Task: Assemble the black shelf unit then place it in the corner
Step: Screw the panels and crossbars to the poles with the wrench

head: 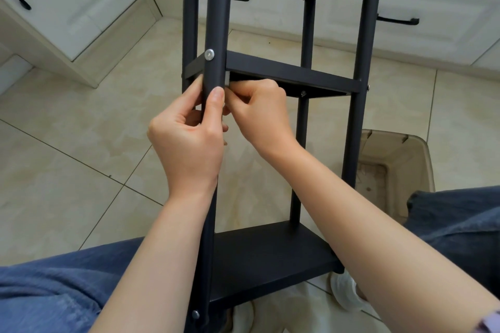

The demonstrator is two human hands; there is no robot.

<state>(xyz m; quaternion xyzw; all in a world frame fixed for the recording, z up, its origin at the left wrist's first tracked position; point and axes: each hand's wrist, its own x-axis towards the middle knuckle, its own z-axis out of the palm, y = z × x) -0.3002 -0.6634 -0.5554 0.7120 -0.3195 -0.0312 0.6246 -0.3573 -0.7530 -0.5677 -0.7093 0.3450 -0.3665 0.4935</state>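
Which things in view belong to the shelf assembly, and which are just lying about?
Job: black shelf unit; front pole, gripped by left hand; screw; right hand, fingers curled beside the pole.
Lying about: beige bin; white cabinets.

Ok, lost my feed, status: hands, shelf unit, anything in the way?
Left hand grips front pole below middle shelf. Right hand curled behind pole, contents hidden. Shelf unit between legs, three shelves fitted. Bin at right.

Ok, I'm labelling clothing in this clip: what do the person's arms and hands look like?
Both forearms are bare. The left hand and right hand wear no gloves or visible rings. A lilac band or cuff shows on the right arm at the frame's corner.
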